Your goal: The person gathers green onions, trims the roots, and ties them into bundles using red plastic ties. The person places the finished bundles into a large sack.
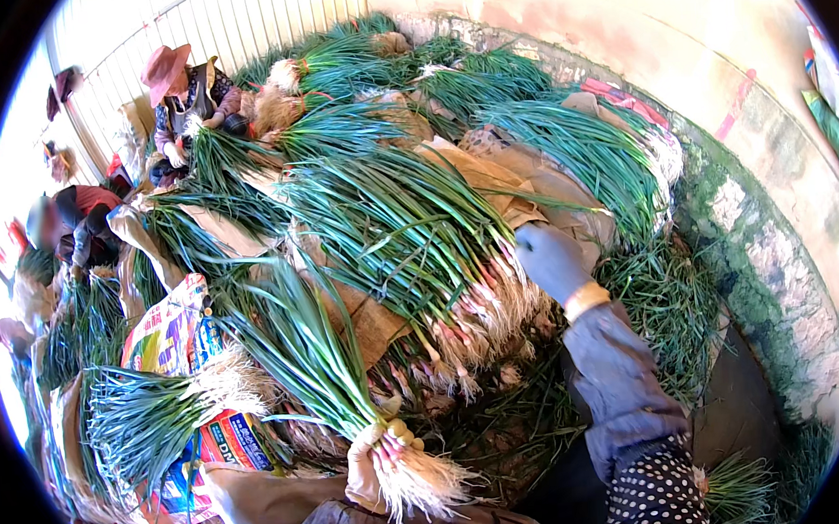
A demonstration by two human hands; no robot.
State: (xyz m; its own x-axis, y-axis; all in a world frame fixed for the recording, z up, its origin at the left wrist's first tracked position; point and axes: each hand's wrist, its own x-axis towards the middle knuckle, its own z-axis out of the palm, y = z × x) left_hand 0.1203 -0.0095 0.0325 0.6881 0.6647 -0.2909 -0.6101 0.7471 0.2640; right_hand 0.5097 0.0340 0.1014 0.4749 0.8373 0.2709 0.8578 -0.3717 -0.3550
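Observation:
My left hand [388, 437], in a pale yellowish glove, grips a bunch of scallions [336, 368] just above the roots. Their white roots [422, 481] hang toward me, and the green leaves spread up and to the left. My right hand [553, 259] wears a grey glove and reaches to the right edge of a large scallion pile [396, 227]. Its curled fingertips touch the stems near the pinkish bases; whether they hold one is hidden. The pile lies on brown sacking [365, 316], its roots [505, 303] facing me.
A tied scallion bundle [147, 401] lies on printed sacks [167, 324] at left. More scallions [579, 155] are heaped behind, beside a mossy low wall [750, 242]. Loose leaves [660, 305] cover the ground at right. A person in a pink hat [166, 72] handles scallions; another person [89, 217] bends nearby.

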